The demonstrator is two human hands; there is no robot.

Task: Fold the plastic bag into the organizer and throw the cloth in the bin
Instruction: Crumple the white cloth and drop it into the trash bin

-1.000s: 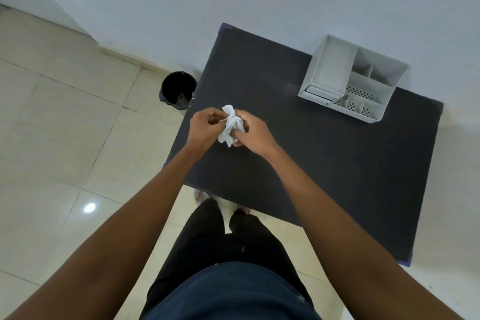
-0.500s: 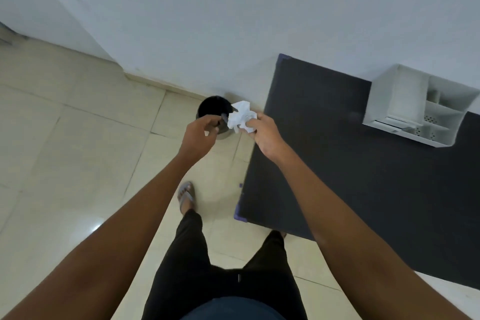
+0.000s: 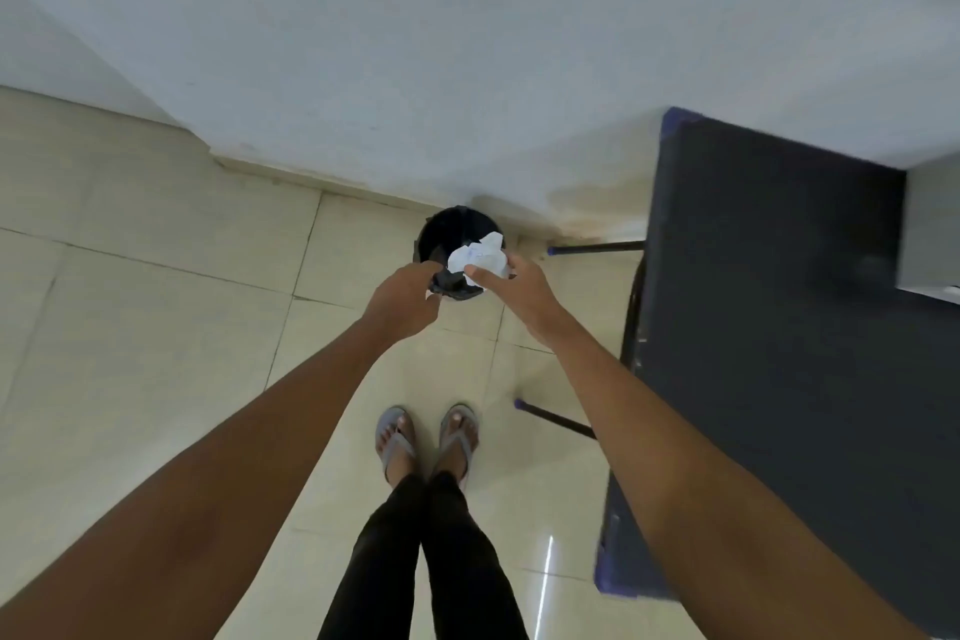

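Note:
A crumpled white cloth (image 3: 480, 252) is held in the fingertips of my right hand (image 3: 519, 288), directly over the mouth of the black bin (image 3: 447, 234). The bin stands on the floor by the wall, lined with a black bag. My left hand (image 3: 405, 299) hovers just left of the cloth, over the bin's near rim. Its fingers are curled and no longer touch the cloth. Only one blurred white wall of the organizer (image 3: 930, 224) shows at the right edge, on the dark table (image 3: 779, 353). No plastic bag is in view.
The table's left edge and its thin legs (image 3: 597, 247) stand right of the bin. My feet in sandals (image 3: 428, 437) are on the pale tiled floor, a step back from the bin. The white wall runs behind it.
I have turned left from the table to the bin. Both hands carried the cloth from over the table to above the bin, and my left hand has let go of it.

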